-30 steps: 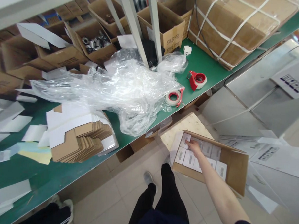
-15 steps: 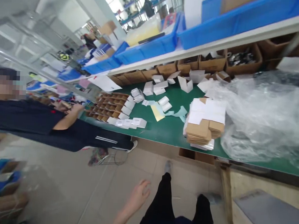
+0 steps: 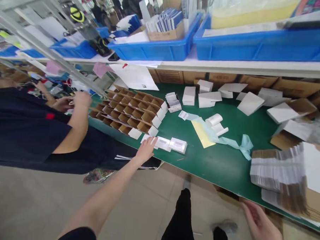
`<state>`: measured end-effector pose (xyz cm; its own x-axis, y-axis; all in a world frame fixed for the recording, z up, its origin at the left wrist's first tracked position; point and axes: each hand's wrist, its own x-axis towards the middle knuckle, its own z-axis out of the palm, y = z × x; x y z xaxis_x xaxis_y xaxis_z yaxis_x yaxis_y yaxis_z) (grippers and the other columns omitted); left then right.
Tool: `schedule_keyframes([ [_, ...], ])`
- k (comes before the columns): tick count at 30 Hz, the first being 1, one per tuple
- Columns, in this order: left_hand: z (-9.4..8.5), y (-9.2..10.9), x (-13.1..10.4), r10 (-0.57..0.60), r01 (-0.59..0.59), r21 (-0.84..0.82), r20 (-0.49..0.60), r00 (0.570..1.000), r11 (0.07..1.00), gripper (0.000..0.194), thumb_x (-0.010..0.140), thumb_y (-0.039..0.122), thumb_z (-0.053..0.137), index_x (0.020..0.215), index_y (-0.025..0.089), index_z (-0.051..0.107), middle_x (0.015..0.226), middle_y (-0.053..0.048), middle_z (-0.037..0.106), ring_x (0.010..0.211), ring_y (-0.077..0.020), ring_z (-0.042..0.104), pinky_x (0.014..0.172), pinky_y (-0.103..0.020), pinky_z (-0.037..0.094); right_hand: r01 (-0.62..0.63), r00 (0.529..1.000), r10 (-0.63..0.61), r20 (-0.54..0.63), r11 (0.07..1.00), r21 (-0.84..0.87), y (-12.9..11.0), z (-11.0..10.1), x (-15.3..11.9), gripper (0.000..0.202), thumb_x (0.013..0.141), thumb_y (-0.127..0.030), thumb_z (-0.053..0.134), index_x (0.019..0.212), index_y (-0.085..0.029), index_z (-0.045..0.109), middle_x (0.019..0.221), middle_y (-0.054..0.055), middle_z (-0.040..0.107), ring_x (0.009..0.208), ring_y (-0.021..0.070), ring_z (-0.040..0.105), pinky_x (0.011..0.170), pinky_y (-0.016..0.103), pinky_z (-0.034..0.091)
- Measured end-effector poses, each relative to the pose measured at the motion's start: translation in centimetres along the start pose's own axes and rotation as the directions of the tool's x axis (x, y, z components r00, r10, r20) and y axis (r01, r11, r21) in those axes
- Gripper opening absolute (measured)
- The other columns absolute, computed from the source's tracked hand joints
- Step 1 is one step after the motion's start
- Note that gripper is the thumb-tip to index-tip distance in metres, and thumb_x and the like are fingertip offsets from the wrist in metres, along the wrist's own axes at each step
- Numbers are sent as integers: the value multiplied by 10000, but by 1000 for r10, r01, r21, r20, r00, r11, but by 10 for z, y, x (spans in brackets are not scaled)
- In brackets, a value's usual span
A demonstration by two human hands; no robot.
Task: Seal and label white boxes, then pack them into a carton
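My left hand (image 3: 146, 150) reaches over the near table edge, its fingers outstretched on the leftmost of a short row of small white boxes (image 3: 178, 145) lying flat. Just beyond it stand open brown partitioned cartons (image 3: 128, 109) with white flaps. Lower right, my right hand (image 3: 264, 227) is by the table edge with thumb and fingers apart, holding nothing that I can see. Above that hand lies a stack of folded white and brown cartons (image 3: 278, 171). A small white box of folded papers (image 3: 173, 102) stands beside the partitions.
On the green table (image 3: 216, 165) lie label rolls (image 3: 214, 120), a pale blue backing strip (image 3: 230, 141), yellow paper (image 3: 202, 132) and opened white boxes (image 3: 251, 103). A shelf with blue bins (image 3: 155, 50) runs above. A co-worker in dark clothes (image 3: 24, 124) stands at left.
The view has moved closer to the table and turned left. My left hand has risen from above the floor onto the white boxes. My right hand has come into view.
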<state>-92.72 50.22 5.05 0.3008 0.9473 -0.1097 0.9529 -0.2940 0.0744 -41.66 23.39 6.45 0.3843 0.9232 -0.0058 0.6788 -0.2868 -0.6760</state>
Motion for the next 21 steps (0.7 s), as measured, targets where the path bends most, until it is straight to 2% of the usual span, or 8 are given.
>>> schedule_keyframes([
  [1,-1,-15,16,67,-67,7,24,997,998,738,924,392,666,1564,233,334,1644,-143,309,1490,-371,329,1210,-618,287,133,990,-130,61,990,-48,-32,26,21,330,933,-548,548,1092,-292,685,980,72,783,819,273,754,678,384,609],
  [3,3,-40,40,175,-176,12,73,982,984,714,928,414,662,1551,233,363,1622,-134,357,1469,-358,367,1206,-613,293,417,898,-383,216,898,-143,-98,84,69,298,997,-411,506,1156,-210,657,1095,130,752,982,291,720,843,443,602],
  [6,14,-63,58,264,-267,10,123,957,964,694,930,425,658,1535,216,389,1528,-138,470,1382,-333,465,1172,-580,342,543,820,-483,306,827,-148,-183,172,129,397,935,-340,664,1284,-158,610,1313,149,661,1236,294,608,1074,468,505],
  [8,20,-71,61,285,-289,10,135,949,957,691,925,421,662,1527,212,395,1472,-137,514,1337,-327,495,1151,-571,354,554,808,-479,341,815,-167,-214,216,150,456,933,-379,690,1321,-163,590,1371,135,614,1238,290,600,1068,515,500],
  [10,25,-73,58,290,-294,8,133,948,956,692,910,408,678,1514,210,405,1444,-136,528,1310,-327,503,1135,-562,358,534,819,-447,361,823,-193,-223,243,158,441,961,-410,662,1329,-181,586,1371,114,602,1196,271,620,1013,516,533],
  [13,30,-65,44,278,-279,-1,113,954,960,722,863,368,728,1491,201,412,1401,-139,548,1263,-326,517,1092,-522,388,478,849,-378,369,847,-233,-212,255,155,417,976,-411,644,1324,-186,589,1346,104,608,1153,254,636,966,487,562],
  [18,46,-19,19,267,-266,-24,55,962,964,775,830,390,764,1487,232,384,1399,-133,553,1270,-317,510,1069,-447,407,349,906,-244,347,893,-284,-175,242,142,402,947,-376,674,1289,-182,591,1329,102,597,1148,256,612,979,484,531],
  [21,59,15,19,291,-290,-30,25,956,956,809,841,494,744,1501,213,370,1464,-142,520,1305,-320,498,1108,-454,385,200,949,-112,295,937,-287,-153,226,131,474,805,-243,773,1230,-158,583,1266,143,608,1125,287,592,998,476,481],
])
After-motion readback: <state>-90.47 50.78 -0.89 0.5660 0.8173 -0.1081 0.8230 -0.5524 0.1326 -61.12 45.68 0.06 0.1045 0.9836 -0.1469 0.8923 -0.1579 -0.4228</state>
